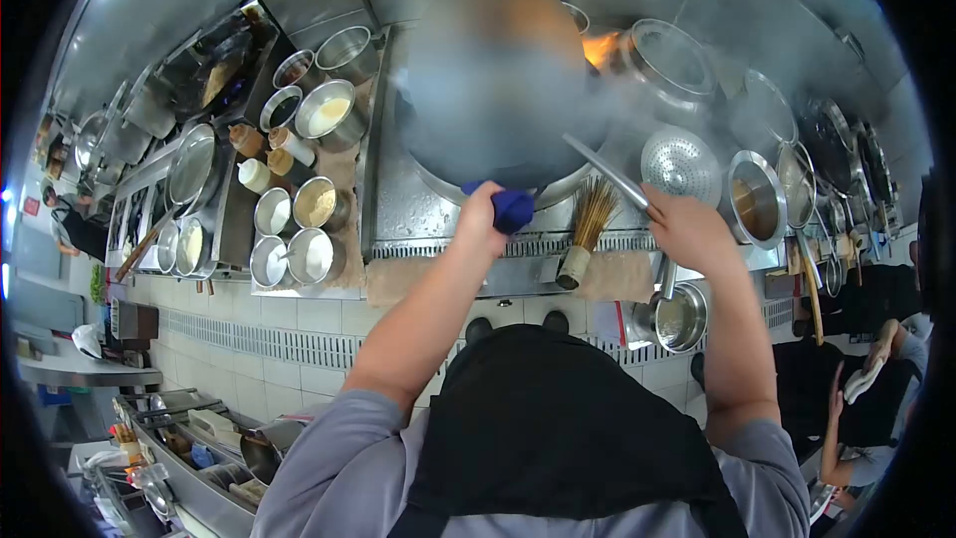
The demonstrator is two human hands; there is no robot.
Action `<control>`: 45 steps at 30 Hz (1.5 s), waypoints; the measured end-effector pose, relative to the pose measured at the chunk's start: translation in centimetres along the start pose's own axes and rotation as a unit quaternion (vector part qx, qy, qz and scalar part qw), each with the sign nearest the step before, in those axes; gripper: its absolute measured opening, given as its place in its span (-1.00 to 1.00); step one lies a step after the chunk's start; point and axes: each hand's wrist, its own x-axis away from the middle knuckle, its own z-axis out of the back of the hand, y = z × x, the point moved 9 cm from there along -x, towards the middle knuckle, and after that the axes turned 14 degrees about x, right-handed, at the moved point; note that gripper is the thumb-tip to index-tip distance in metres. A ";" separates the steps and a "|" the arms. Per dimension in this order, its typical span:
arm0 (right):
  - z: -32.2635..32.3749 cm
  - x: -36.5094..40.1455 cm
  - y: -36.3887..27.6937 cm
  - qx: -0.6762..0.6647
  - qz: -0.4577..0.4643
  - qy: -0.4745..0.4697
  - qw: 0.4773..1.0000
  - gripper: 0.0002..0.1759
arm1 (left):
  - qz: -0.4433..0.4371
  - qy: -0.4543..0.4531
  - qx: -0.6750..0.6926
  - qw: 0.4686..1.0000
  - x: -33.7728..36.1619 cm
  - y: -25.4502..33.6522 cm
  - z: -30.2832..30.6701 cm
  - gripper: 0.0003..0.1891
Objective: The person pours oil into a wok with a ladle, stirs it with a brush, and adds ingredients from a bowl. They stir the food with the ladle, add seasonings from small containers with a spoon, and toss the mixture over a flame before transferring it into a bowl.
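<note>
A large dark wok point(498, 90) stands on the stove, blurred by steam, with orange flame behind it and at its right. My left hand point(485, 216) is closed round a dark blue cloth point(513, 210) at the wok's near edge. In my right hand point(687, 224) is the handle of a metal utensil point(609, 171), which points up and left toward the wok. The utensil's far end is hidden by steam or the wok. Between my hands a bamboo brush point(590, 229) leans on the stove's front edge. A perforated skimmer point(681, 167) lies just beyond my right hand.
Metal containers point(317, 255) and sauce bottles point(291, 146) stand at the left. Right of the stove are a metal bowl point(754, 198) and hanging strainers. A small pot point(680, 318) is below my right wrist. Another person's hands point(876, 349) show at the far right.
</note>
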 end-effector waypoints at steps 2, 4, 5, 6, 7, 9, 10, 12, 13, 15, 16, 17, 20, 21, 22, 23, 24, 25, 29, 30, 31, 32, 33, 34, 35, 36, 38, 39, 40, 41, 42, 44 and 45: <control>-1.2 -0.8 -1.0 0.028 -0.013 0.030 0.999 -0.46 | -0.008 0.015 -0.027 0.999 -1.1 -1.2 3.9 -0.83; -1.2 -0.2 -1.0 0.058 -0.025 0.056 0.996 -0.46 | -0.016 0.031 -0.050 0.998 0.2 -2.2 6.2 -0.84; -0.8 0.5 -0.7 0.051 -0.031 0.067 0.996 -0.46 | -0.013 0.059 -0.085 0.994 2.0 -2.5 6.3 -0.84; -0.1 0.9 -0.2 0.045 -0.038 0.078 0.995 -0.46 | -0.009 0.087 -0.119 0.989 2.7 -2.5 6.2 -0.84; 0.7 1.3 0.5 0.045 -0.036 0.079 0.995 -0.46 | -0.011 0.088 -0.119 0.989 2.1 -2.1 5.5 -0.84; 2.2 3.4 1.5 0.008 0.012 0.077 0.997 -0.44 | -0.002 0.067 -0.051 0.996 0.4 -1.5 4.0 -0.86; 3.1 4.4 2.1 0.008 0.019 0.075 0.997 -0.44 | -0.016 0.067 -0.046 0.997 1.0 -0.6 1.8 -0.89; 4.1 5.0 3.3 -0.014 0.034 0.010 0.999 -0.43 | -0.003 0.044 -0.052 0.998 2.6 -0.3 -0.4 -0.89; 4.8 4.7 3.8 -0.010 0.038 0.017 0.999 -0.43 | 0.019 0.027 -0.064 0.997 3.4 -0.5 -1.4 -0.88; 4.0 4.8 4.4 -0.050 0.052 -0.032 0.997 -0.48 | 0.034 0.006 -0.069 0.997 3.9 -0.7 -2.5 -0.87; 3.5 3.9 3.9 -0.028 0.046 -0.039 0.998 -0.47 | 0.033 0.023 -0.074 0.996 3.4 -0.8 -2.4 -0.88; 2.0 2.9 3.6 -0.030 0.045 -0.043 0.998 -0.47 | 0.029 0.035 -0.078 0.996 3.1 -0.8 -2.4 -0.88; -1.8 -0.6 2.7 0.035 0.035 0.034 0.998 -0.44 | -0.006 0.030 -0.061 0.998 -0.8 -1.8 1.6 -0.87; -3.0 -1.3 2.4 0.045 0.016 0.045 0.998 -0.43 | -0.021 0.056 -0.059 0.996 -0.2 -2.2 2.7 -0.85; -3.4 -1.6 2.4 0.056 -0.002 0.056 0.997 -0.42 | -0.001 0.077 -0.094 0.993 0.6 -3.1 4.1 -0.79; -2.9 -1.1 2.5 0.057 -0.001 0.060 0.997 -0.42 | -0.005 0.074 -0.093 0.993 1.1 -3.6 5.0 -0.79; -2.2 -0.2 2.7 0.034 -0.006 0.066 0.997 -0.42 | 0.007 0.083 -0.120 0.989 1.3 -4.1 6.1 -0.78; -1.7 0.7 3.1 0.010 -0.013 0.070 0.997 -0.42 | 0.020 0.092 -0.146 0.985 0.9 -4.3 6.7 -0.76; -0.3 3.1 5.9 -0.126 -0.053 0.046 0.989 -0.43 | -0.018 0.050 -0.026 0.998 0.0 -1.6 1.4 -0.77; -0.1 2.9 6.3 -0.185 -0.077 0.046 0.979 -0.42 | -0.012 0.057 -0.045 0.997 -1.1 -0.4 0.3 -0.78; 0.4 2.3 5.7 -0.174 -0.078 0.049 0.980 -0.42 | -0.006 0.063 -0.064 0.996 -1.6 0.2 -0.3 -0.79; -0.3 1.4 5.8 -0.231 -0.132 0.012 0.964 -0.44 | -0.006 0.054 -0.056 0.997 -2.4 0.3 -0.3 -0.79; -1.6 0.4 5.8 -0.289 -0.183 -0.023 0.939 -0.47 | -0.008 0.036 -0.075 0.996 -3.6 0.5 -0.5 -0.80; -3.2 -2.3 6.1 -0.249 -0.099 0.080 0.960 -0.57 | -0.011 0.020 -0.096 0.995 -4.3 0.8 -0.6 -0.82; -4.3 -3.7 5.3 -0.293 -0.133 0.045 0.946 -0.63 | -0.012 0.016 -0.094 0.995 -4.5 1.0 -0.6 -0.82; -5.3 -4.8 3.8 -0.338 -0.169 0.012 0.926 -0.69 | -0.005 0.018 -0.099 0.995 -4.6 0.9 -0.5 -0.80; -7.7 -6.7 0.3 -0.428 -0.177 -0.024 0.886 -0.75 | 0.003 0.003 -0.085 0.996 -4.3 0.4 -0.7 -0.69; -9.3 -7.3 -1.7 -0.519 -0.173 -0.064 0.835 -0.81 | 0.007 -0.001 -0.084 0.996 -3.9 0.3 -0.2 -0.69; -9.8 -7.0 -3.1 -0.562 -0.149 -0.092 0.808 -0.82 | 0.034 -0.057 -0.073 0.995 -3.3 0.2 -0.3 -0.64; -10.1 -6.5 -4.5 -0.604 -0.124 -0.118 0.778 -0.84 | 0.060 -0.113 -0.063 0.990 -2.6 0.3 -0.5 -0.59; -9.5 -5.3 -4.1 -0.604 -0.125 -0.115 0.779 -0.84 | 0.086 -0.140 -0.040 0.986 -1.6 0.2 0.0 -0.58; -8.7 -1.9 -2.8 -0.637 -0.154 -0.172 0.735 -0.90 | 0.086 -0.127 -0.032 0.988 1.0 -0.1 1.9 -0.60; -8.5 -1.3 -1.9 -0.636 -0.150 -0.172 0.737 -0.90 | 0.086 -0.113 -0.022 0.990 2.0 0.0 2.6 -0.61</control>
